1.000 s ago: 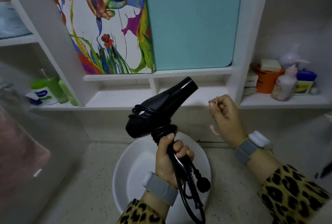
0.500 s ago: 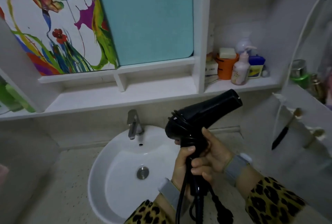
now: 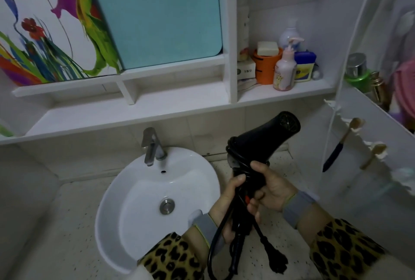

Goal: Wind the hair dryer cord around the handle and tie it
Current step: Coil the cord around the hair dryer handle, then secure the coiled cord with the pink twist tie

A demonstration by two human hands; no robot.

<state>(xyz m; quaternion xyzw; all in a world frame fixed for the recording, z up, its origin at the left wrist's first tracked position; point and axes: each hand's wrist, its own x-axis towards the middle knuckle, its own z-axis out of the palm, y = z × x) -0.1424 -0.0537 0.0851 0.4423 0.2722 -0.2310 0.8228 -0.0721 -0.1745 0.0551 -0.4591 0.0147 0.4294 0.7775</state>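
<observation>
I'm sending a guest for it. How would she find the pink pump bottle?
Right of the teal panel is a white shelf. At its front stands the pink pump bottle, between an orange tub and a blue-lidded jar. The dispenser behind it is whiter.

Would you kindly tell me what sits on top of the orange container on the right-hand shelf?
A pale rectangular block, perhaps soap, rests flat on the orange container and covers its mouth. Whatever is inside the container cannot be seen.
</observation>
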